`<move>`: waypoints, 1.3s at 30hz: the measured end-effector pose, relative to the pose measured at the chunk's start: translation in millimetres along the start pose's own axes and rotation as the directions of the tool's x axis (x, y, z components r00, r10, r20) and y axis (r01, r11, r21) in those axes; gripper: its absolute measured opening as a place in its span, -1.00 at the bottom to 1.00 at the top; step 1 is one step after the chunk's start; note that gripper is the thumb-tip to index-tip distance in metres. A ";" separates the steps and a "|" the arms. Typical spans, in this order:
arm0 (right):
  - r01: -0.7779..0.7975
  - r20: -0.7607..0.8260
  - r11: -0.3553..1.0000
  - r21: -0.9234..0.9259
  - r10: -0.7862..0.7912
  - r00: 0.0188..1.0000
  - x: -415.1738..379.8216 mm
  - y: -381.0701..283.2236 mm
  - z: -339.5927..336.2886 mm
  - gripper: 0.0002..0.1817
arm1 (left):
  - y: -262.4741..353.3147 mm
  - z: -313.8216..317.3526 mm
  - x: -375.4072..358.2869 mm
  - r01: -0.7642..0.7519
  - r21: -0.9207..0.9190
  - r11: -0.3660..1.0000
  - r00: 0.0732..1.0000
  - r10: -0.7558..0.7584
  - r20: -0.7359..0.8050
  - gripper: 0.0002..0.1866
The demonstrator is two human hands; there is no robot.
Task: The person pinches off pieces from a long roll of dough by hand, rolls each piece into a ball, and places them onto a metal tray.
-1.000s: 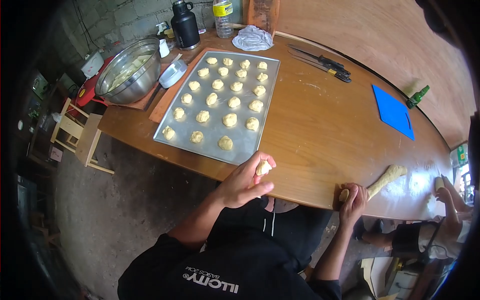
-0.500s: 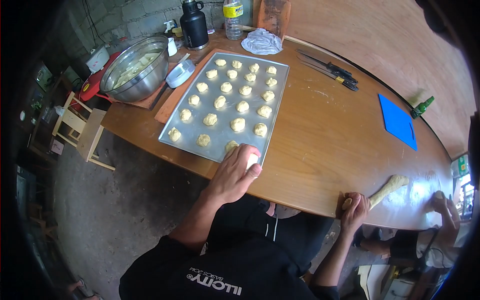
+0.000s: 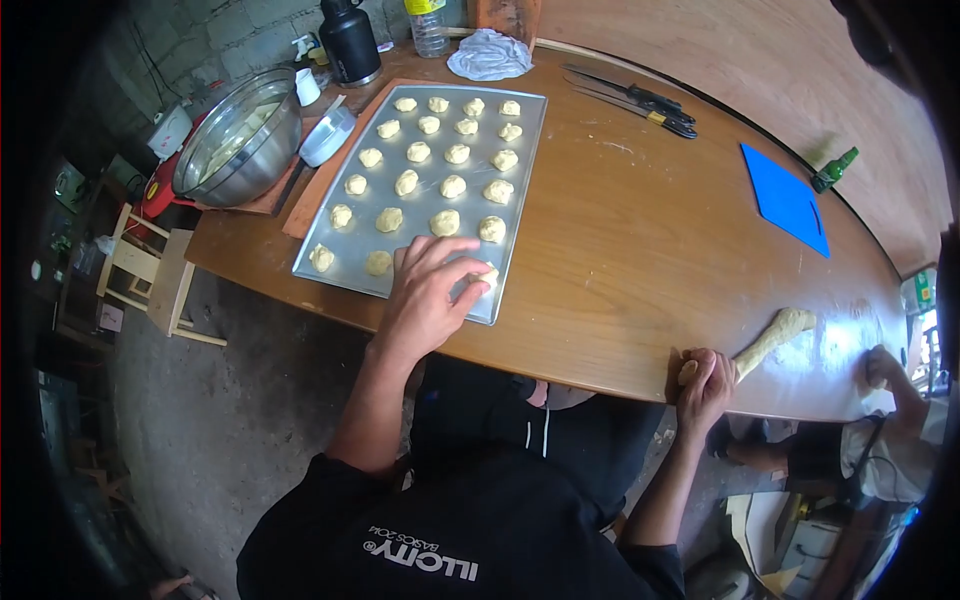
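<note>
My left hand (image 3: 425,290) is over the near right corner of a metal baking tray (image 3: 480,305), thumb and fingers closed on a small pale dough ball (image 3: 487,277). Rows of similar dough lumps (image 3: 445,222) cover the rest of the tray. At the table's near edge on the right, my right hand (image 3: 708,385) is wrapped round one end of a long dough roll (image 3: 772,338). A stub of the dough sticks out on the left side of that fist, and the roll's far end rests on the floured wood.
Left of the tray stand a large steel bowl (image 3: 240,140) and a small metal pan (image 3: 328,135). Knives (image 3: 645,105), a blue cutting board (image 3: 785,200) and a green bottle (image 3: 835,170) lie toward the back right. Another person's hand (image 3: 880,368) is at the right table edge.
My left hand has lowered the dough ball to the tray's near right corner, and its fingers have spread somewhat. My right hand still holds the roll. The view has shifted slightly.
</note>
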State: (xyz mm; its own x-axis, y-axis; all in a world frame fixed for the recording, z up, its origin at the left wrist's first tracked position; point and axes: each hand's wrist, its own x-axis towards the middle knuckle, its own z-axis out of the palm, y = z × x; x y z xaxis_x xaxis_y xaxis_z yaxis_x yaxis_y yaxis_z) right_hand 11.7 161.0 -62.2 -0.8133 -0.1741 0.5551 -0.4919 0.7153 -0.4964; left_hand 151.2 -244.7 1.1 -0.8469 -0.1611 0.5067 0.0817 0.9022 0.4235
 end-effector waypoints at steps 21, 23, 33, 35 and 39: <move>0.171 0.468 0.985 -0.038 -0.134 0.873 22.4 41.9 -83.5 -0.61 | 101.4 27.3 23.9 -0.034 -0.361 0.932 0.992 0.076 0.105 -0.83; -0.020 0.414 1.000 0.011 0.013 0.910 28.6 35.0 -78.2 -0.70 | 121.7 52.9 32.4 -0.079 -0.497 0.864 0.941 0.229 0.249 -0.75; 0.128 0.085 0.925 0.359 -0.169 0.982 85.2 -74.9 -34.6 -0.63 | 180.2 248.4 71.2 0.101 -0.845 0.525 0.801 0.461 0.382 -0.34; 0.057 0.150 0.932 0.359 -0.118 0.982 89.9 -76.6 -47.8 -0.61 | 178.0 245.4 70.1 0.049 -0.814 0.579 0.818 0.445 0.366 -0.40; 0.078 0.173 0.947 0.313 -0.138 0.975 77.3 -74.9 -57.6 -0.58 | 172.0 226.1 66.4 -0.041 -0.735 0.677 0.839 0.422 0.343 -0.51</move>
State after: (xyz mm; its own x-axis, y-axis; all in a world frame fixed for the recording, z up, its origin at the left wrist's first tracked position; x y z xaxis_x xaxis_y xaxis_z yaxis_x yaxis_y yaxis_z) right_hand 3.6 133.0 56.4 -0.7794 -0.3856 0.4938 -0.6262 0.4519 -0.6354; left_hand -9.8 -9.8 -62.2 -0.8564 0.3826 0.3468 0.4758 0.3237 0.8178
